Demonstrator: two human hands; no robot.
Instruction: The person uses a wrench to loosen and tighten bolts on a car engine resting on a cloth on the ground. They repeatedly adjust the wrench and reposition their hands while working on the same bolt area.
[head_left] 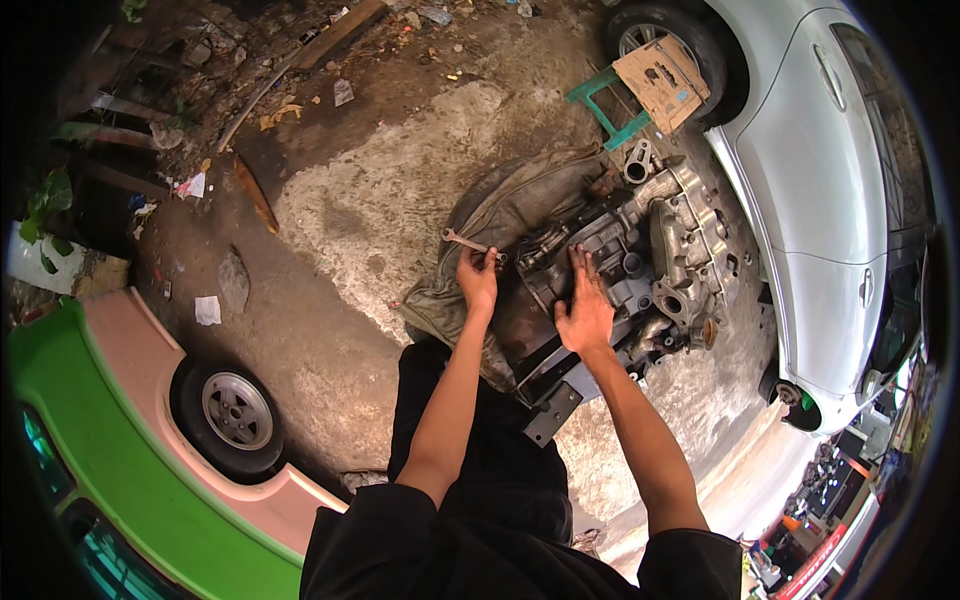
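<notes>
Entry: two hands on a dismantled gearbox, spanner in the left.

I log the left hand (478,275) closed around a slim grey steel open-ended spanner (466,240), its far jaw pointing away over the cloth; the right hand (585,305) lies flat, fingers spread, holding nothing, pressed on the ribbed cast-aluminium gearbox casing (660,260), which lies just ahead of me. Risks, in my judgement: the spanner may slip off an oily fastener and skin knuckles on sharp cast ribs; the casing could rock on the creased, greasy olive-drab cloth (500,215) spread beneath it. Beyond: rough, cracked concrete ground (350,210), a silver car (830,170), a green-and-pink car body (130,420).
</notes>
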